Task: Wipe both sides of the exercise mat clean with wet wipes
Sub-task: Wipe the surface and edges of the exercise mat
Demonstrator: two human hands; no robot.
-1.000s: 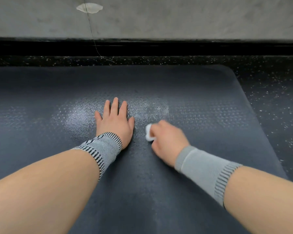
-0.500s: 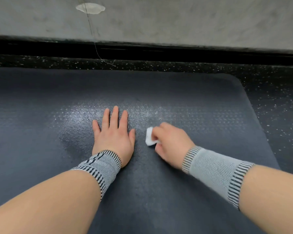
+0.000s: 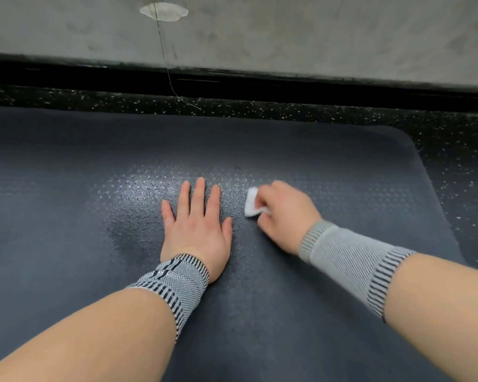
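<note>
My right hand pinched a folded wet wipe against the exercise mat; my left hand lay flat, fingers spread. The floor mat looked soft, floppy, grippy; I'd lift its right edge to flip it.

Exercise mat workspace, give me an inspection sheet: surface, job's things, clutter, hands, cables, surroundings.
Surface: dark textured exercise mat lying flat on speckled black floor; a shiny patch around the hands.
Job's things: folded white wet wipe on the mat.
Clutter: nothing seen.
Hands: left hand flat on the mat, fingers straight; right hand grips the wipe, blurred. Both wrists wear grey knit wrist bands.
Cables: thin dark line runs down the wall to the floor; cable or crack, cannot tell.
Surroundings: grey wall with a pale patch, black baseboard.
</note>
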